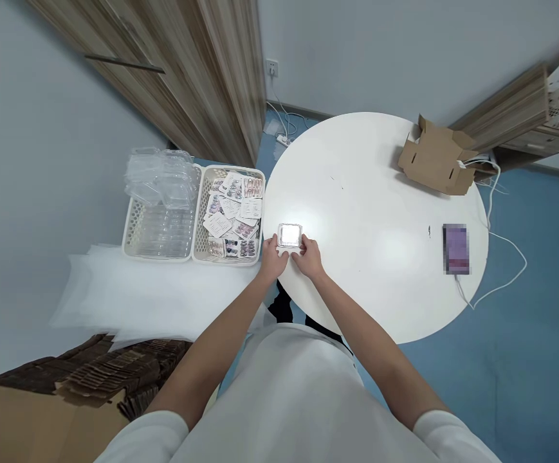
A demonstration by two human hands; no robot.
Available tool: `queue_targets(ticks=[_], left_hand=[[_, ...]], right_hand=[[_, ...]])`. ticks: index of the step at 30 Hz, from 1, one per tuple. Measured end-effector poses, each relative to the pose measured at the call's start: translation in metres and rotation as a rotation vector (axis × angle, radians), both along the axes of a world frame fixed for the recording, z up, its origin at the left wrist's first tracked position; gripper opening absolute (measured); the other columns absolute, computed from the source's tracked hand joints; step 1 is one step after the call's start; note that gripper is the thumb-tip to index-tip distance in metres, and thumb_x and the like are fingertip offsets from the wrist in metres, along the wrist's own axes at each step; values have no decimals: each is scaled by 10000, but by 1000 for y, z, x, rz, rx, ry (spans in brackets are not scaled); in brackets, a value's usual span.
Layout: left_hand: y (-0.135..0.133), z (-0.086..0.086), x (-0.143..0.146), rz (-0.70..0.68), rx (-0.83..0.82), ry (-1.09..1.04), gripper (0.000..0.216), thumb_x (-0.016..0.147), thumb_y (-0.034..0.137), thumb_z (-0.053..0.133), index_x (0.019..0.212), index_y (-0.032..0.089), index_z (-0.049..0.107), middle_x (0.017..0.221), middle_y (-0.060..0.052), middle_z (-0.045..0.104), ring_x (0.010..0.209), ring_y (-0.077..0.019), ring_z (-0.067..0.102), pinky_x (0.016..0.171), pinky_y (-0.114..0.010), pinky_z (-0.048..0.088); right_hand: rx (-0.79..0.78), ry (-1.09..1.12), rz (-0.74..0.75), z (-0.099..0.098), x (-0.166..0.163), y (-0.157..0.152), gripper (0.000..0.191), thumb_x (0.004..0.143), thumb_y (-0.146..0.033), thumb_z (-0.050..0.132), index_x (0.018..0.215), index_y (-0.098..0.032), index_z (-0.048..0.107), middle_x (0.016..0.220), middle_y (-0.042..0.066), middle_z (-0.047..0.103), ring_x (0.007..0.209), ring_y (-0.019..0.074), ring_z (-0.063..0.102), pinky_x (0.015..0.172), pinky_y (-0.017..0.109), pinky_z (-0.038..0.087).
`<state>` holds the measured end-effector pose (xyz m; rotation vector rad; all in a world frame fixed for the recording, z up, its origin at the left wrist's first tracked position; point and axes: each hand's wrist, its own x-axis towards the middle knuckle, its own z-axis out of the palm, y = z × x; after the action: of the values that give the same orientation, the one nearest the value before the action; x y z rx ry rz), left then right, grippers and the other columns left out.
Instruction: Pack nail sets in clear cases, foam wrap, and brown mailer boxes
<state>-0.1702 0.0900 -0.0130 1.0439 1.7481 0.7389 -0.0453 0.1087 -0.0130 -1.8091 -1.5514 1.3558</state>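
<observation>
Box (289, 236) likely light and stiff, best held by its sides

Both your hands pinch the clear box between them: left hand (273, 258) at its left side, right hand (309, 257) at its right, thumbs toward the near edge. It sits at the near left part of the worktop (356, 212); you cannot tell whether it rests there or just above. Expect thin, springy, slick walls that could crack or dent if squeezed hard, so hold the firm corners lightly.

To your left, thin, milky white sheets (148, 292) lie in a loose, floppy-looking stack. Just beyond them, the right basket (226, 263), white perforated plastic, bears flat, glossy-patterned cards (218, 224); the left basket (158, 259) holds clear, nested shells (161, 180), smooth and ridged.

Farther right lies a purple rectangle (457, 247), too blurred to name. At the far side stands a matte brown carton (436, 157) with angular flaps; beyond the baskets, a wood-grained cupboard (187, 64).
</observation>
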Motion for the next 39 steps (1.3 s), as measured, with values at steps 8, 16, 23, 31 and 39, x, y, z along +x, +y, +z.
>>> queue_targets(ticks=[8,16,23,31,39], left_hand=[[-13,-1,5,81,19,61,690,695,224,545,1307,163,231,1277,-132,279,1149,-229,368,957,-351,330],[-81,27,19,170,131,145,531,700,262,542,1202,188,385,1230,-111,378,1166,-241,358,936,-379,342],[-154,35,15,272,117,308,416,703,280,535,1106,202,471,1150,-94,440,1126,-235,402,941,-388,337],[-187,25,-43,498,-5,249,494,636,277,604,1102,176,476,1213,-112,448,1185,-260,360,992,-396,267],[-186,6,-95,629,55,55,545,667,216,585,1182,182,412,1301,-108,392,1217,-234,335,1011,-388,254]], right_hand=[[60,81,12,13,22,-19,717,643,-257,563,1287,-199,252,1132,92,378,999,182,452,852,336,425],[190,96,104,34,71,-61,544,692,-229,487,1221,-226,362,1144,85,433,1009,190,475,821,361,439],[174,143,291,33,68,-91,386,707,-236,464,1090,-198,499,1000,60,556,879,167,538,782,347,448],[139,137,790,45,-6,-88,275,725,-305,519,976,-214,582,628,-2,597,616,160,572,640,317,461],[400,-69,1045,25,-139,-80,536,641,-147,605,1155,-194,465,1307,100,360,1236,268,272,979,409,277]])
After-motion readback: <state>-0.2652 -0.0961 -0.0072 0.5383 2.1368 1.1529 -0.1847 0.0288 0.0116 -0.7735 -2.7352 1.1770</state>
